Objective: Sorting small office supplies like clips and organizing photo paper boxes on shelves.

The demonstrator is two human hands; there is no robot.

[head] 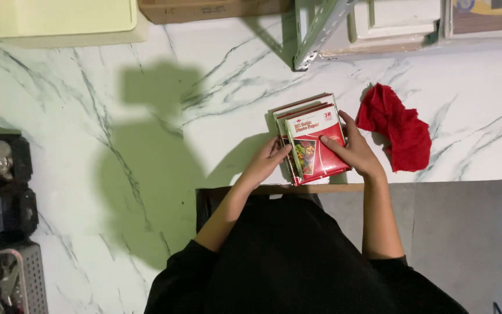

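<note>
While both hands grip a small stack of red packets (315,145) on the marble worktop (146,116), the left hand (268,163) pinches the near left edge and the right hand (352,152) lies curled over the top packet. The packets sit fanned, not squared, so the lower ones could slide out if the grip loosens. A crumpled red cloth (399,128) lies just right of the right hand and could snag.

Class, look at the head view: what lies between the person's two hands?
The red packet atop a stack lies between the left hand and right hand.
</note>
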